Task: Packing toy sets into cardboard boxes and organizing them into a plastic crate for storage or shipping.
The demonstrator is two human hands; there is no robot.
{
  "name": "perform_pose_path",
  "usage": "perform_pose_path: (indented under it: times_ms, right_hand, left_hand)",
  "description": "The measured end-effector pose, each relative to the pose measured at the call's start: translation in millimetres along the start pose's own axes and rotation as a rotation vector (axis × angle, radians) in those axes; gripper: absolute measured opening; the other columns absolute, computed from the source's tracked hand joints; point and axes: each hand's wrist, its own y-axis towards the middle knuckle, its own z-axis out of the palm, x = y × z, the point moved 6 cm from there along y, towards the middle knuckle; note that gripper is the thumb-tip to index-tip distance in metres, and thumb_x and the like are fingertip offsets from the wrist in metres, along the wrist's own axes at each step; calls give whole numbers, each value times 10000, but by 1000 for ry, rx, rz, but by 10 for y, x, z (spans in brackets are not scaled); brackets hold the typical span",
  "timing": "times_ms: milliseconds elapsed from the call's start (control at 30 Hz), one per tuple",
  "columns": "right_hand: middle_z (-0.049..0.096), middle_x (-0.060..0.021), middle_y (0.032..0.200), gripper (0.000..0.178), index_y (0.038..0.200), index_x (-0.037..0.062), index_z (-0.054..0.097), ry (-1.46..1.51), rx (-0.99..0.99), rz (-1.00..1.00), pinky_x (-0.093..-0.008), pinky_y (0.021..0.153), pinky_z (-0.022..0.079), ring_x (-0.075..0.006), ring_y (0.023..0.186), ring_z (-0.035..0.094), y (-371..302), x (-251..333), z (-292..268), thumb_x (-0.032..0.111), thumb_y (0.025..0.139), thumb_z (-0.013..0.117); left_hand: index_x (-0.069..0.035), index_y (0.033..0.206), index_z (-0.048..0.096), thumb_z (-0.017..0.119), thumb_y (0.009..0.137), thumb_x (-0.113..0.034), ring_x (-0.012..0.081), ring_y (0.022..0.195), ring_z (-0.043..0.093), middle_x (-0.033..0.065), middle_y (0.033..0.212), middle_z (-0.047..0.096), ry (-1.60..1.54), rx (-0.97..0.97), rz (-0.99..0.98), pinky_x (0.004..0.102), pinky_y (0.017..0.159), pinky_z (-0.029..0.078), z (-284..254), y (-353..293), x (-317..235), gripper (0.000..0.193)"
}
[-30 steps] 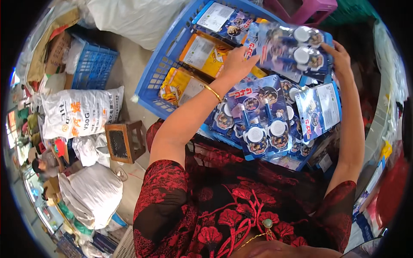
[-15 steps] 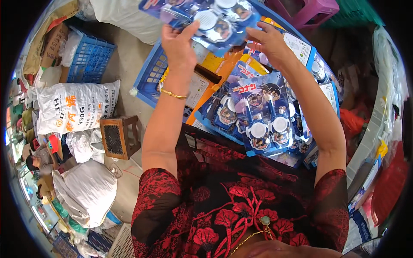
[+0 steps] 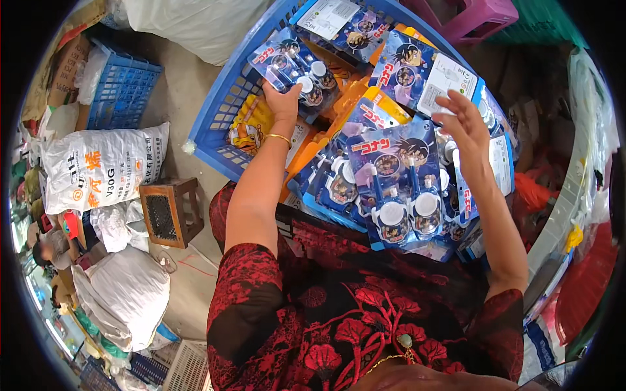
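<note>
My left hand (image 3: pixel 284 103) grips the lower edge of a blue blister pack (image 3: pixel 279 57), thumb on top, over the left part of a blue basket (image 3: pixel 218 127). Two small blue-and-white toys with round white parts show through its clear plastic. My right hand (image 3: pixel 464 124) is raised over the basket's right side, fingers apart and holding nothing. Nearest to it are a pack with a white printed back (image 3: pixel 450 83) and one with a dark cartoon figure (image 3: pixel 401 68). Closer to my body, another blister pack (image 3: pixel 398 186) lies face up on a pile of similar ones.
Orange and yellow packaging (image 3: pixel 251 124) lies deeper in the basket. To the left are a wooden stool (image 3: pixel 171 212), a white printed sack (image 3: pixel 107 166) and another blue basket (image 3: pixel 124 85). A purple plastic stool (image 3: pixel 466 19) stands beyond the basket at the upper right.
The blister pack has come down and left into the basket with my left hand. My right hand has let go of it and drawn back to the right, toward me.
</note>
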Motion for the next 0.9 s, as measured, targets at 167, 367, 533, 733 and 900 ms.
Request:
perform_pose_path:
  times_ms: [167,367,533,733,900]
  right_hand:
    - [549,-145,1207,445,1310,-17,405,7,-5,28,-258,834,433,-154,977,585,-256,-117,-88,98,896,524]
    - [559,-134,1195,392,1287,-3,426,-121,12,-70,-280,892,439,-159,990,581,-379,-110,-139,27,904,502]
    - [592,-110,1139,311,1209,33,495,-281,73,-167,-300,831,472,-172,935,611,-372,29,10,41,898,513]
    - [596,-116,1112,297,1175,13,516,-409,107,-246,-288,786,471,-187,919,620,-402,57,48,30,878,526]
    - [592,-120,1118,285,1166,12,522,-369,135,-228,-293,785,468,-192,908,617,-422,-31,137,20,881,522]
  left_hand:
    - [24,1194,397,810,618,-63,217,977,561,129,1102,551,147,-50,-205,309,851,445,91,46,451,715]
    - [37,1382,189,810,657,-203,331,1237,425,251,1353,388,309,-2,-473,345,1031,327,267,3,795,985]
    - [70,1397,108,777,695,-318,372,1293,354,291,1389,328,475,-8,-436,357,1056,293,43,190,1083,1045]
    - [53,1375,136,768,714,-290,366,1259,405,284,1353,374,379,-34,-422,364,1039,311,262,20,1004,977]
    - [56,1350,180,778,706,-249,350,1225,442,263,1314,422,456,-95,-599,345,1027,326,411,-10,817,930]
